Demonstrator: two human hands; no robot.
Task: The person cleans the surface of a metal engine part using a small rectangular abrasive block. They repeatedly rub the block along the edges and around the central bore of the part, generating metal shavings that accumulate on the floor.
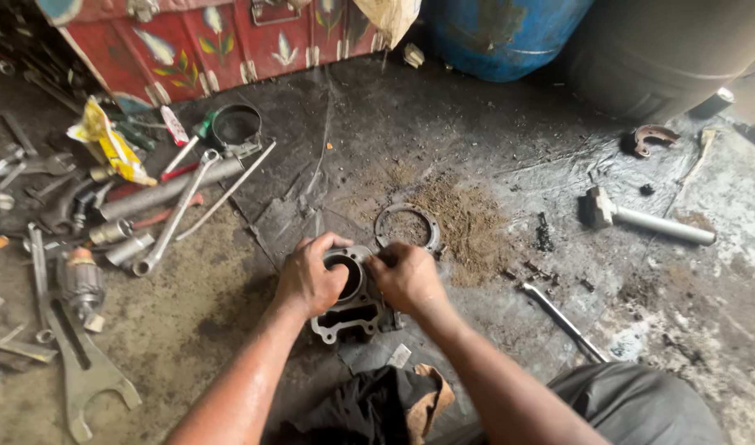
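Gripping the engine cylinder block (350, 306) on the floor (493, 156): left hand (310, 278) fingers curling over its bore; right hand (406, 276) fingers closing on its rim; ring gasket (406, 227) lying just beyond.

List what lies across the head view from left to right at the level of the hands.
Flat forked wrench → left hand → engine cylinder block → right hand → thin metal rod.
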